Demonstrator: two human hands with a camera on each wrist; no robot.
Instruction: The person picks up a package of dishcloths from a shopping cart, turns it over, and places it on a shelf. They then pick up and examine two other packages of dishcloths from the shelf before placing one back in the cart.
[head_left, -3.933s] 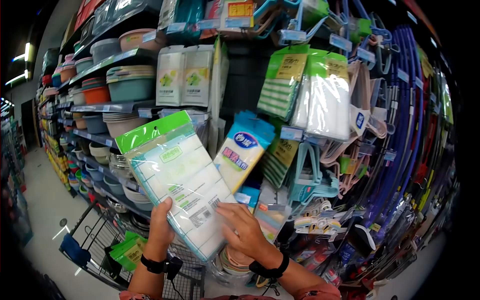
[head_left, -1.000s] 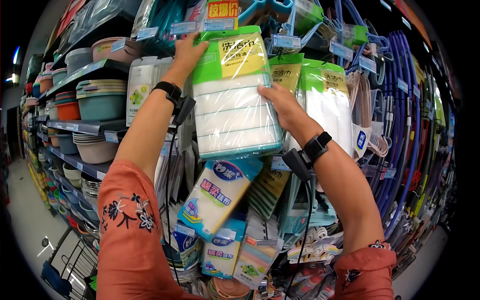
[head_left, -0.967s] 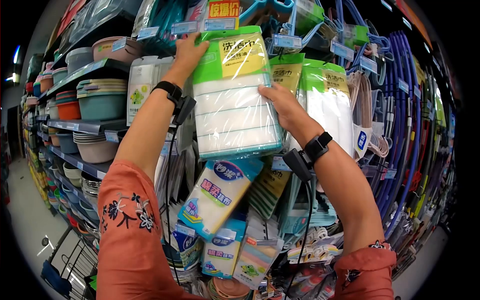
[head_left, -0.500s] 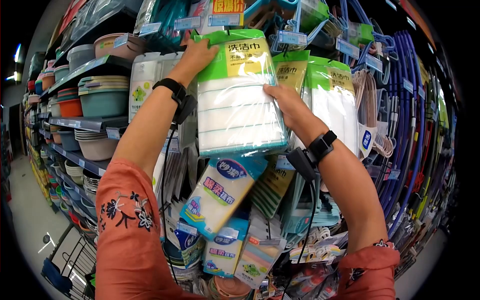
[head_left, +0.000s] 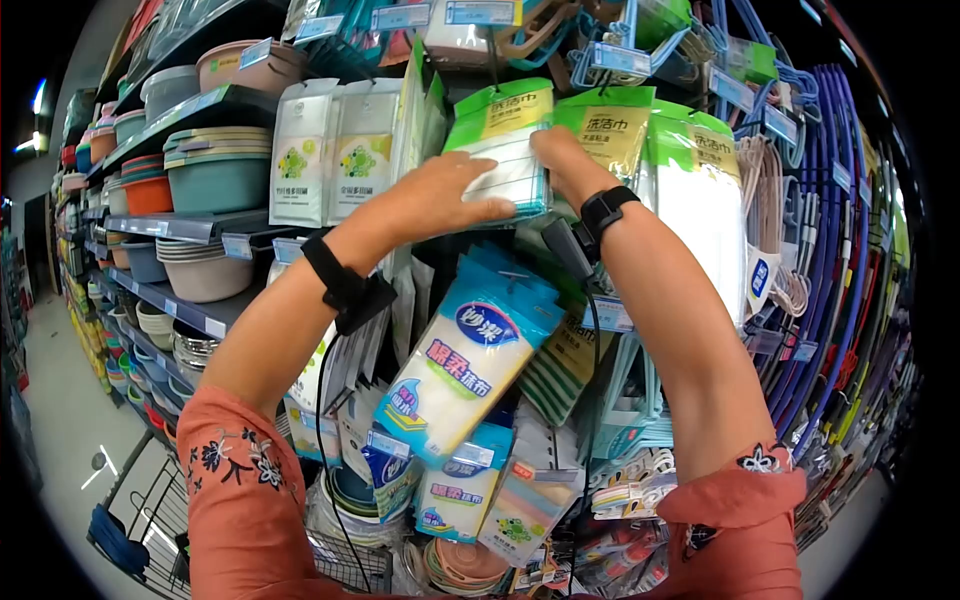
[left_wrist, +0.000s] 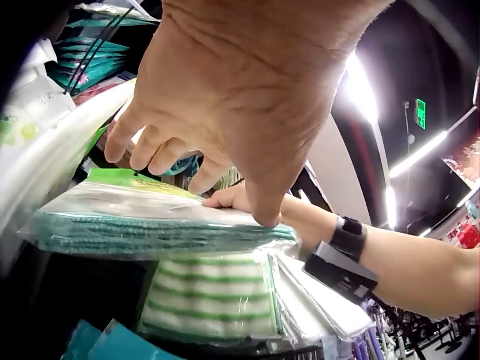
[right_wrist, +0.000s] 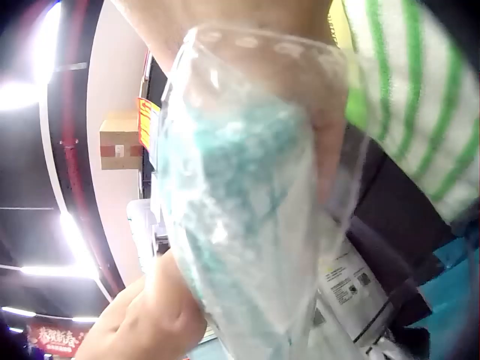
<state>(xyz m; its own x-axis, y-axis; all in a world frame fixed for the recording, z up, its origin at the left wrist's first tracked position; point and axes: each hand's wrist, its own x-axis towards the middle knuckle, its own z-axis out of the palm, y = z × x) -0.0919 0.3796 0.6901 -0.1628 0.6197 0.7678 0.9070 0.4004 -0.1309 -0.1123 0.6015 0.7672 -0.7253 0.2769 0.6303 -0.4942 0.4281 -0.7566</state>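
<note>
L hand (head_left: pixel 428 195) at white cloth pk (head_left: pixel 515 160), upper ctr of frame, fingers apart, R hand (head_left: pixel 568 165) w/ fingers clamped on pk's edge

From the wearer's head, the widest view looks forward and down past both forearms (head_left: pixel 270 345), taking in the left hand (head_left: pixel 430 195) and right hand (head_left: pixel 568 165) together. The left wrist view sits close under the left hand, facing along the palm toward the fingertips, with the right hand farther off. The right wrist view, turned sideways, is so near that the teal-edged pack (head_left: pixel 508 180) fills its middle, before the right hand. All three views share that pack.
</note>
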